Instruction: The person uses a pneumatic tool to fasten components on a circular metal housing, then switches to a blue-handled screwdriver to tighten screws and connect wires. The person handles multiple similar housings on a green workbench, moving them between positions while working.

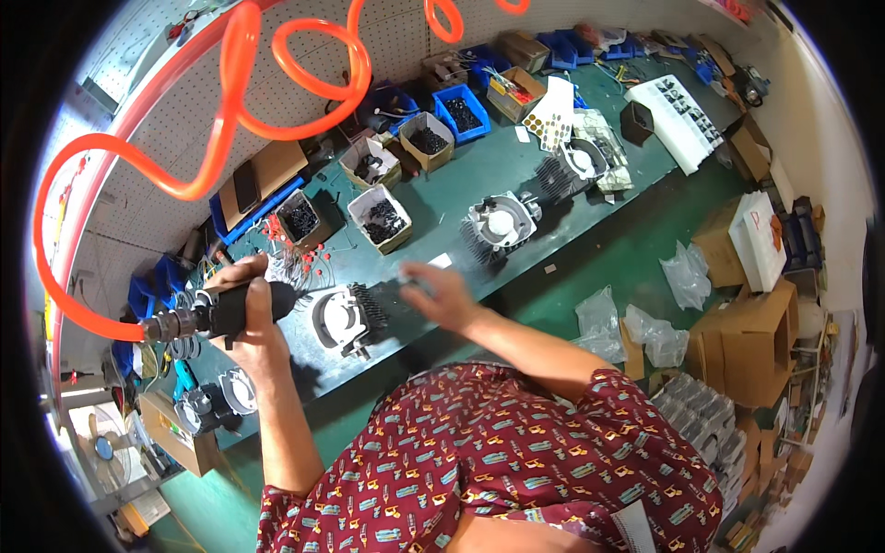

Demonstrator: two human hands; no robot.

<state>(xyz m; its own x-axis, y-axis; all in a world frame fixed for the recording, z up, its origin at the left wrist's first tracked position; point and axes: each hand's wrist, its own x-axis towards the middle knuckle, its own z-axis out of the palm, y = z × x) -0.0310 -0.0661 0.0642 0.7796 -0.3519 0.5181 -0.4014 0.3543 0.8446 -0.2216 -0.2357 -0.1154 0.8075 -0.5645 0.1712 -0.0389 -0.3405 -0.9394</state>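
Note:
My left hand (258, 327) is wrapped round a black air screwdriver (224, 311), whose metal coupling joins an orange coiled hose (111, 143). The tool lies roughly level, its dark nose pointing right, toward a finned metal motor housing (339, 318) on the green bench. White round parts show inside that housing. To the right of it, apart from it, my right hand (444, 297) is over the bench's near side. Motion smears its fingers, so whether they hold anything is unclear. A second finned housing (501, 221) and a third (581, 161) stand farther right along the bench.
Boxes of small black parts, one a white-edged carton (395, 238), and a blue bin (461, 112) line the bench's back. Loose red-tipped wires (313, 263) lie behind the tool. A white foam tray (678, 124) sits far right. Plastic bags (687, 276) and cartons (751, 346) are on the floor.

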